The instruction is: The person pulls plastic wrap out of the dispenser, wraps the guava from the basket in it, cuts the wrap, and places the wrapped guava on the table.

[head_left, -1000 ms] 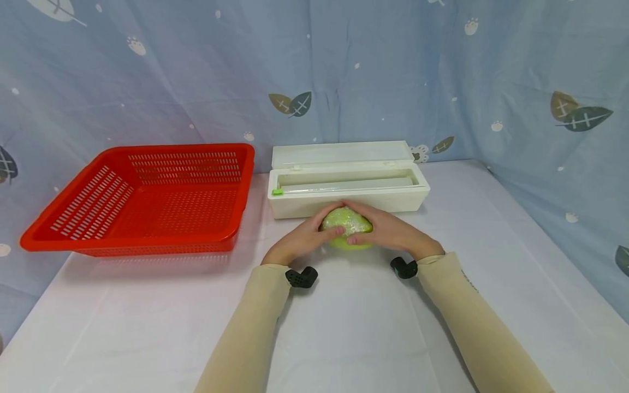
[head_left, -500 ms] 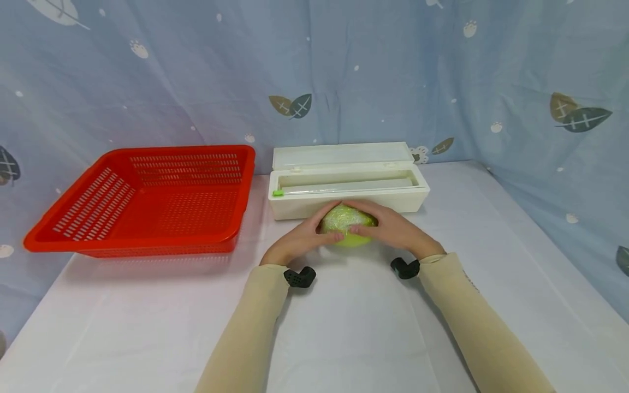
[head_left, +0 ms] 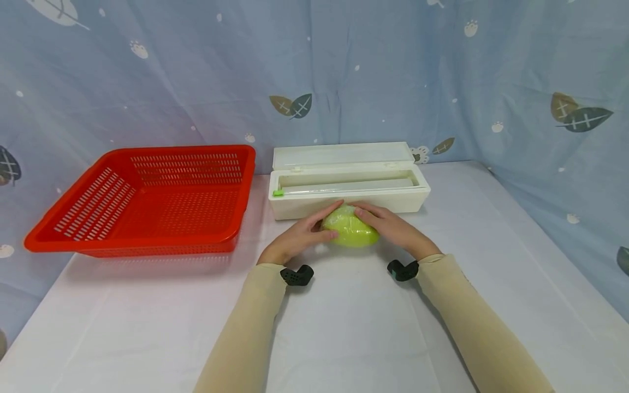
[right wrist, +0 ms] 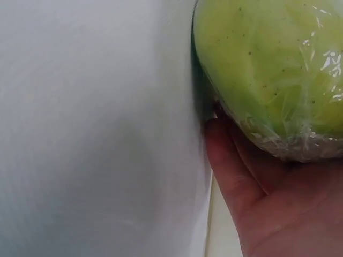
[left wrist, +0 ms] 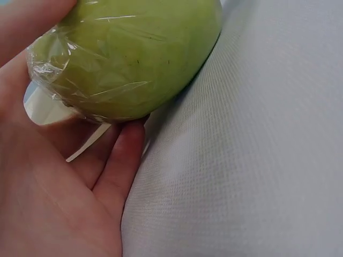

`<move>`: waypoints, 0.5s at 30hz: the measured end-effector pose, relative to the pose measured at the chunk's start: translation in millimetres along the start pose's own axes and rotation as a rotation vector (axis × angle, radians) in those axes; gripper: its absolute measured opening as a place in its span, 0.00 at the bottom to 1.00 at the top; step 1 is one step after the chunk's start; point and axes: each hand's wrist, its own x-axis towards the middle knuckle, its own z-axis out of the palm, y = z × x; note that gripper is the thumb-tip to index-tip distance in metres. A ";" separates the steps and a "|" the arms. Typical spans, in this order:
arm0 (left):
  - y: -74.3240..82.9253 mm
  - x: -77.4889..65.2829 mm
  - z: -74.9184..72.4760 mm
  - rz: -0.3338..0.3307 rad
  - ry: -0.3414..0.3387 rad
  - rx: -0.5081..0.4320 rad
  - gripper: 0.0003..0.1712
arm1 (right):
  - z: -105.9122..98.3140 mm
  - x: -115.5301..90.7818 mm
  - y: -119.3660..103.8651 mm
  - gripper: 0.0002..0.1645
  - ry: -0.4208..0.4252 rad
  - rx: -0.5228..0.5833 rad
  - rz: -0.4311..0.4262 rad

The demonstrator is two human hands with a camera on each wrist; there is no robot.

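Note:
A yellow-green oval fruit (head_left: 355, 232), tightly covered in clear cling film, rests on the white cloth between both hands. My left hand (head_left: 300, 237) holds its left side, thumb at the front and fingers round the back. In the left wrist view, crinkled film bunches on the fruit (left wrist: 134, 59) near the palm. My right hand (head_left: 400, 229) grips it from the right, its thumb on the upper surface. Small dark specks dot the skin of the fruit (right wrist: 268, 64) in the right wrist view, where gathered film faces the palm. The far-side fingertips are partly hidden.
Just behind the hands stands a long white cling film box (head_left: 349, 204), lid raised, a roll inside and a green slider (head_left: 278, 192) at its left end. A red perforated basket (head_left: 132, 243) sits at the left. A blue patterned curtain (head_left: 373, 82) hangs behind.
The fruit has been turned between the hands, so a smoother yellow-green side faces the front. My right thumb has shifted from its front to its top.

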 end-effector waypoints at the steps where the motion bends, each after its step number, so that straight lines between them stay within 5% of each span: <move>1: -0.8 0.3 -0.2 0.000 0.001 -0.006 0.37 | -0.4 0.0 0.0 0.33 0.000 -0.003 -0.005; 11: -23.5 9.0 0.2 0.011 0.071 -0.020 0.37 | -12.4 -8.4 -2.5 0.45 -0.117 -0.117 -0.006; 15: -22.5 9.1 2.3 -0.019 0.055 0.009 0.40 | -11.3 -8.5 -7.0 0.52 -0.137 -0.156 -0.089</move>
